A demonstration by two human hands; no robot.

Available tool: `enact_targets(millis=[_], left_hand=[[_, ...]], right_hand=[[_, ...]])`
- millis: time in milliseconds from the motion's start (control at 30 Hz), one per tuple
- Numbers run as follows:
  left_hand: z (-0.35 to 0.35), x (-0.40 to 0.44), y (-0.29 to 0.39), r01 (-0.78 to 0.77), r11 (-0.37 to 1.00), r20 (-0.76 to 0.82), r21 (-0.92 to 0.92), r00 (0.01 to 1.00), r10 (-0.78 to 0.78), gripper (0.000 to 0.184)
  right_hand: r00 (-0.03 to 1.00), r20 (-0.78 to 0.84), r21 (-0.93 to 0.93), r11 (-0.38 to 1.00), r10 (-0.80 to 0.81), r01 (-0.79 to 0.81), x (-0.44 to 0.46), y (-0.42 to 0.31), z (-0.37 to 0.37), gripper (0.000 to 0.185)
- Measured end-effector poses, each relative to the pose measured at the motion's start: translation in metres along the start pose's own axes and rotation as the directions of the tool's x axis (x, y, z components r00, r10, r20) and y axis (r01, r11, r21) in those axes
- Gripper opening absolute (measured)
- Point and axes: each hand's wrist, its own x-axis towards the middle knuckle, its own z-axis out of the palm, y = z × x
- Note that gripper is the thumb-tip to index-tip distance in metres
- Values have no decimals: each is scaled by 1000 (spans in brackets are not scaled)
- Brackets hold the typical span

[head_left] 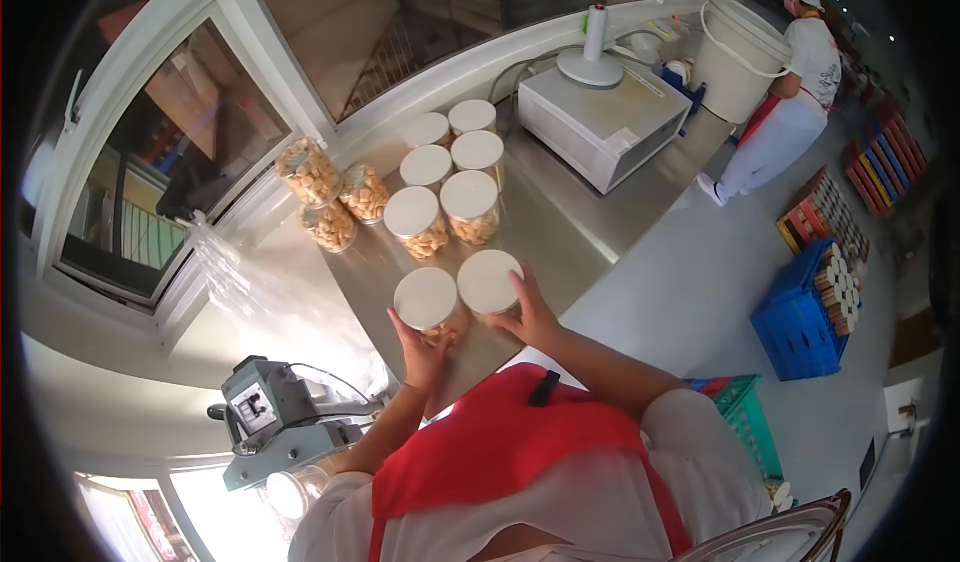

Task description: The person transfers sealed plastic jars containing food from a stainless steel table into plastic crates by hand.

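My left hand (pixel 424 350) is wrapped round the lower side of a clear jar (pixel 427 303) with a white lid and light brown pieces inside. Beside it, my right hand (pixel 530 311) grips a second white-lidded jar (pixel 490 283). Both jars stand upright, close together, near the front edge of the steel table (pixel 560 217). Behind them, several more white-lidded jars (pixel 412 212) stand in two rows. To their left are filled jars without white lids on top (pixel 364 194), one stacked above another.
A grey box-shaped machine (pixel 603 117) carries a round device (pixel 591 66). Behind it stands a large white bucket (pixel 738 62), near a co-worker (pixel 800 92). A grey machine (pixel 262 407) and plastic bags (pixel 250 272) are at left. Blue crates (pixel 795 322) and a green crate (pixel 752 427) sit at right.
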Motion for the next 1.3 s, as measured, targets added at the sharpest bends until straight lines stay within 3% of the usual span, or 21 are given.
enact_targets(millis=[33,67,167,267,367,467,500,533,567,600,633,667,700,733,767,833,933,1000,1033,1167,1300], left_hand=[[-4,0,-2,77,995,-28,-70,997,-79,113],[-14,7,-3,31,975,-1,222,1000,-31,105],[-22,31,-19,-72,859,-25,507,995,98,99],[-25,60,-41,-24,931,-50,364,998,45,96],[-26,81,-61,62,952,-70,301,997,-43,101],[-28,74,-57,113,940,-168,322,984,-60,104],[-31,70,-58,14,890,-184,455,980,79,98],[-34,65,-59,-63,807,-196,587,956,217,93],[-25,59,-36,-381,620,-26,686,839,544,91],[-25,64,-27,-508,445,106,738,738,667,86],[9,60,17,-688,381,182,618,597,782,79],[24,67,36,-722,275,271,635,542,796,73],[57,66,69,-757,166,345,632,466,815,68],[91,73,83,-786,240,354,570,499,791,65],[129,78,94,-803,308,366,509,527,767,62],[242,46,151,-928,324,466,183,372,803,58],[377,-4,144,-829,551,778,-95,284,560,52],[446,-68,168,-914,353,952,-201,-98,288,51],[474,-89,161,-862,455,974,-225,-208,89,52],[551,-170,148,-779,596,738,-194,-516,-435,57],[605,-222,132,-781,570,665,-257,-570,-482,58]], right_hand=[[998,44,-2,999,-41,41,6,1,8,89],[996,86,-17,1000,-15,17,17,6,14,87],[991,90,-349,935,98,-60,54,6,19,84],[891,200,-268,897,408,-350,66,1,6,78],[969,31,-172,956,245,-236,23,20,-16,74],[957,53,-272,926,287,-262,-49,32,-88,60],[944,66,-302,908,323,-290,-84,35,-119,57],[855,40,-360,806,516,-470,-123,37,-152,58],[816,-131,-341,747,564,-571,-171,43,-185,57],[774,-250,-488,615,582,-620,-224,53,-219,59],[596,-483,-312,509,642,-802,-287,52,-249,59],[419,-687,-322,267,594,-908,-354,52,-275,58],[80,-754,-140,-41,652,-989,-405,34,-309,60],[1,-855,-162,-265,519,-951,-459,16,-326,61],[-275,-839,111,-348,469,-931,-515,3,-345,61],[-695,-661,563,-425,283,-709,-595,-32,-373,64],[-823,-555,692,-483,120,-536,-689,-51,-389,63],[-825,-558,690,-507,82,-517,-735,-58,-405,65],[-806,-589,660,-536,66,-526,-748,-63,-420,66],[-709,-693,634,-583,-135,-508,-833,-67,-473,69],[-756,-587,790,-413,-291,-454,-905,-69,-509,85]])
